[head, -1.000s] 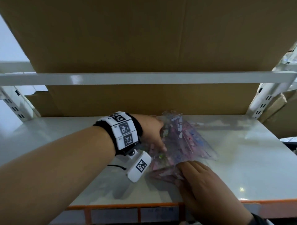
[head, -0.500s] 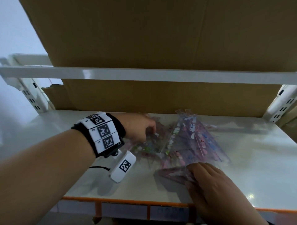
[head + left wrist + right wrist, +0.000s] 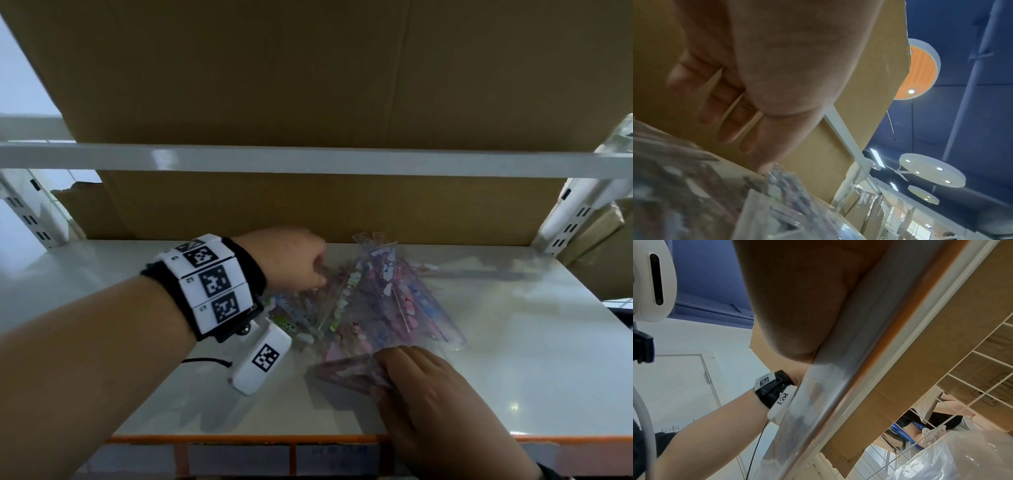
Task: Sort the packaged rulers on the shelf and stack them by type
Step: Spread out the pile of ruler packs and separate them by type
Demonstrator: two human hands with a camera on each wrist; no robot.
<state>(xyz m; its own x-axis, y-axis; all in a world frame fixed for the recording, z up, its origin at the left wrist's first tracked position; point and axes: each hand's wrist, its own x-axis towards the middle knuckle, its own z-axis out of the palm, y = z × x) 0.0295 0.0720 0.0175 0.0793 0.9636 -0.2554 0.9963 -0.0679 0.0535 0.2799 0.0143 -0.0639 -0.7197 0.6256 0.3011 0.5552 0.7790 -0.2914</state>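
A loose heap of clear packaged rulers (image 3: 380,301) with pink, blue and green prints lies mid-shelf. My left hand (image 3: 317,274) reaches over its far left side, fingertips touching a packet. In the left wrist view the left hand (image 3: 748,152) has fairly straight fingers above the blurred packets (image 3: 694,194), and the thumb tip touches one. My right hand (image 3: 394,363) is at the near side, with its fingers over one end of a pink ruler packet (image 3: 342,368) and the thumb beside it. That packet sits slightly off the shelf. The right wrist view shows only my palm against the shelf's edge.
The white shelf board (image 3: 513,342) has an orange front edge (image 3: 239,438). A cardboard sheet (image 3: 308,205) closes the back. The upper shelf rail (image 3: 308,159) runs low overhead. Slotted uprights (image 3: 565,219) stand at both rear corners.
My left hand has moved left and farther back, and the packets under it now lie more spread out. The right hand has stayed on the pink packet.
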